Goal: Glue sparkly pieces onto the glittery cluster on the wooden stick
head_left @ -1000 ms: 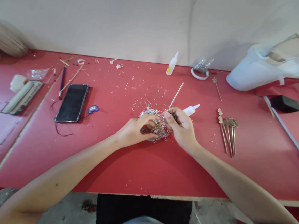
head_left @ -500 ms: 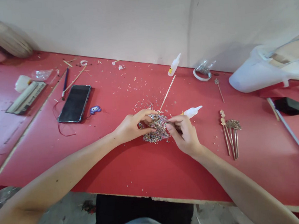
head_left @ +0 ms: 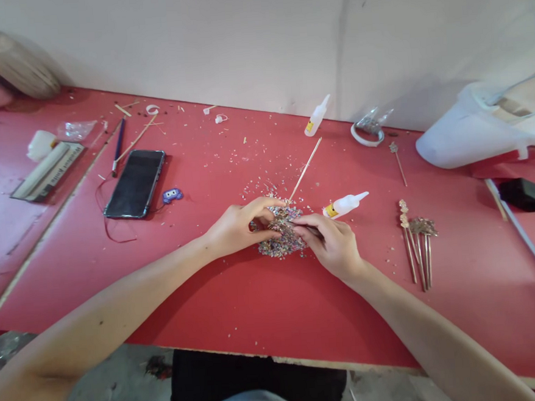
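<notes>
A pile of small glittering stones (head_left: pixel 277 246) lies on the red table at the centre. Over its left side my left hand (head_left: pixel 244 225) holds a metallic hairpin-like ornament (head_left: pixel 282 225) between thumb and fingers. My right hand (head_left: pixel 329 240) is closed in a pinch at the right side of the ornament; whatever is between its fingertips is too small to name. A thin gold stick (head_left: pixel 306 168) slants away behind the pile. Just behind my right hand lies a white glue bottle (head_left: pixel 346 204) with a yellow label.
A second glue bottle (head_left: pixel 317 116) is by the wall. Decorated sticks (head_left: pixel 419 245), a tape ring (head_left: pixel 367 133), a white bucket (head_left: pixel 459 127) and a black block (head_left: pixel 527 194) are at right. A phone (head_left: pixel 135 184), a pencil (head_left: pixel 118 147) and a knife box (head_left: pixel 49 172) are at left.
My right hand's fingertips have moved slightly left, in over the ornament, and the near glue bottle shows more fully. My left hand keeps its hold. The view has shifted a little.
</notes>
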